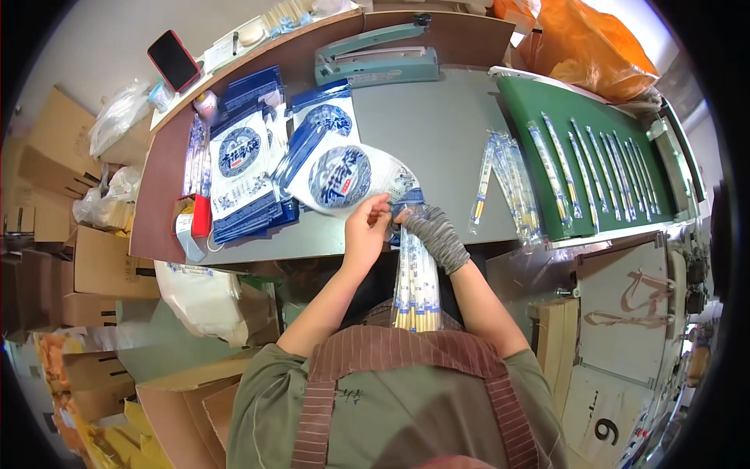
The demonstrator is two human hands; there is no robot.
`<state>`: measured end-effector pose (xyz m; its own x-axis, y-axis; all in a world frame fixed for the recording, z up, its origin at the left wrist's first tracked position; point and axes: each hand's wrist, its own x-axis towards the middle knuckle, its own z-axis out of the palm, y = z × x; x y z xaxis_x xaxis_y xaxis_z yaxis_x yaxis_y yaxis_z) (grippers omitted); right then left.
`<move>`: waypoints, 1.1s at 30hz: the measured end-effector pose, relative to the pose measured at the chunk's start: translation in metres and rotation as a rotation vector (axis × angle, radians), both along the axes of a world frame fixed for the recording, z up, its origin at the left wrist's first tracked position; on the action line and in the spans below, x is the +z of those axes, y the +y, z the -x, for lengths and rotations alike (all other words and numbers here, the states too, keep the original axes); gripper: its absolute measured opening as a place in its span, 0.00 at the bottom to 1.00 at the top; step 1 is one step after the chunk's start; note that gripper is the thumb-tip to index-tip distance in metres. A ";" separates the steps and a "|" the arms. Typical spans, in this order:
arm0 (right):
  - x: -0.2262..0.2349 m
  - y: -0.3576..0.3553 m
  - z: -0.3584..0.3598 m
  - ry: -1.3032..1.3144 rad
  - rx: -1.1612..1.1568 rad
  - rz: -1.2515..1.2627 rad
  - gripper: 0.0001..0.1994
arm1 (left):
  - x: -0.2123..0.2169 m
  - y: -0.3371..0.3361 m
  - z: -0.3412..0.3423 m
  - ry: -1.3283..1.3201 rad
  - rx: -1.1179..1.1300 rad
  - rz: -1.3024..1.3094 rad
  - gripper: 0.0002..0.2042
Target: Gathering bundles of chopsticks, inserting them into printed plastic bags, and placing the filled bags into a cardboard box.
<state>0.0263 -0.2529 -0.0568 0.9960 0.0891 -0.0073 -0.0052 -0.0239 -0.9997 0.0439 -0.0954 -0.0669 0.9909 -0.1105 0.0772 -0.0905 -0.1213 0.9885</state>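
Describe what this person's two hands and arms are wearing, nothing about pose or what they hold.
The left hand is bare, and so is its forearm up to a short olive-green sleeve. The right hand wears a grey knitted glove with a ribbed cuff; the forearm above it is bare, again up to a short olive-green sleeve. No watch or rings are visible.

workspace is a grey table (437, 125) with a dark brown border (156, 195) along its left and far edges. a teal heat sealer (379, 59) sits at the far edge, and a green conveyor belt (547, 117) butts against the right edge. past the far left corner there's a pale shelf (117, 31) with a red-cased phone (173, 59) on it. cardboard boxes (70, 258) pile up on the floor to the left, with clear plastic bags (117, 117) on top. orange bags (586, 47) sit beyond the far right corner. lighting's bright and even.
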 end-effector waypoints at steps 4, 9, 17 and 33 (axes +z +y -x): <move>0.016 0.004 0.016 0.178 -0.118 0.151 0.16 | 0.047 -0.006 0.023 -0.399 -0.081 -0.144 0.12; 0.020 -0.010 0.102 0.190 0.176 -0.208 0.30 | 0.065 0.027 0.059 -0.475 -0.436 -0.284 0.11; 0.054 -0.005 0.091 0.065 0.003 1.110 0.21 | 0.091 0.032 0.048 -0.248 -0.477 -0.166 0.08; 0.287 -0.028 -0.076 -0.312 -0.059 0.589 0.12 | 0.276 0.021 -0.107 -0.745 -0.136 -0.232 0.09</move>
